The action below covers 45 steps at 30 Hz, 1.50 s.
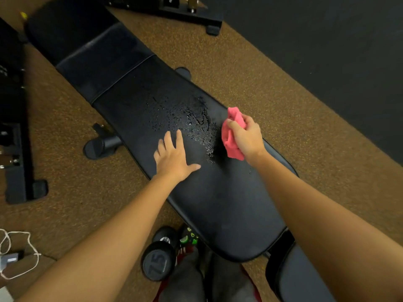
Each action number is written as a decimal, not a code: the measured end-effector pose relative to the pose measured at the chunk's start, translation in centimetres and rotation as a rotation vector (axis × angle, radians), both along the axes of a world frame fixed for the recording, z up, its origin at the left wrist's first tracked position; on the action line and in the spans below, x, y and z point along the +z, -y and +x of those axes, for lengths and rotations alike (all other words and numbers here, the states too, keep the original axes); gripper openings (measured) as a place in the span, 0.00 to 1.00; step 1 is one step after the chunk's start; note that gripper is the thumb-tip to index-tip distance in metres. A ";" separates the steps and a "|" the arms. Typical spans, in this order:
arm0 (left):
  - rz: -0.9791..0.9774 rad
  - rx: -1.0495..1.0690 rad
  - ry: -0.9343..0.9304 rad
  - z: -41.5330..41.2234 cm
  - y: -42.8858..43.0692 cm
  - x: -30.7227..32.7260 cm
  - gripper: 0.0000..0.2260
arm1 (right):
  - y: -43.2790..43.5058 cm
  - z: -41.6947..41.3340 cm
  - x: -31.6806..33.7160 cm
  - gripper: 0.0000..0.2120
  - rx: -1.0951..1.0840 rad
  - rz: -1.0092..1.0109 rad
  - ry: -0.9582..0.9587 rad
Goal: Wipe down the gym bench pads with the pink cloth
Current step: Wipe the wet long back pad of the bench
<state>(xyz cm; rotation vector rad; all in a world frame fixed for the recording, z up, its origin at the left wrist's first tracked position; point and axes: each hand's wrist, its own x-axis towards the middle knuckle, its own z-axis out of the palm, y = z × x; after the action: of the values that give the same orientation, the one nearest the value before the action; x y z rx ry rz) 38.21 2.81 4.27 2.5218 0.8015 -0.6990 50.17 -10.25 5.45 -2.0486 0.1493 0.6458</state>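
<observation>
Gripping the pink cloth (231, 147) in a bunch, the right hand (247, 138) has its fingers (232, 124) curled tight round the fabric at the right edge of the long black bench pad (218, 203). The cloth hangs out above and below the fist, just beside a patch of wet droplets (192, 123) on the pad; whether it touches the surface cannot be told. The left hand (172, 156) lies flat on the pad with its fingers (180, 138) straight and spread wide, holding nothing, their tips at the near edge of the wet patch. Past a seam, a second pad (104, 62) runs on to the upper left. A third pad (298, 277) shows at the lower right. A dumbbell (158, 260) marked 75 rests on the brown speckled floor (250, 79) beside the bench, and a white cord (32, 251) lies at the lower left.
</observation>
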 end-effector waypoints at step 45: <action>-0.038 -0.126 -0.259 2.2 -0.8 -2.9 0.60 | -0.3 0.5 -5.8 0.28 0.592 -0.718 0.456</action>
<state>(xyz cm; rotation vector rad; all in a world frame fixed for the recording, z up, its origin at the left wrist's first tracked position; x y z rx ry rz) 40.44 3.64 1.36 2.4954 0.7082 -1.0893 50.63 -9.99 -0.33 -2.9165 -0.5943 0.4832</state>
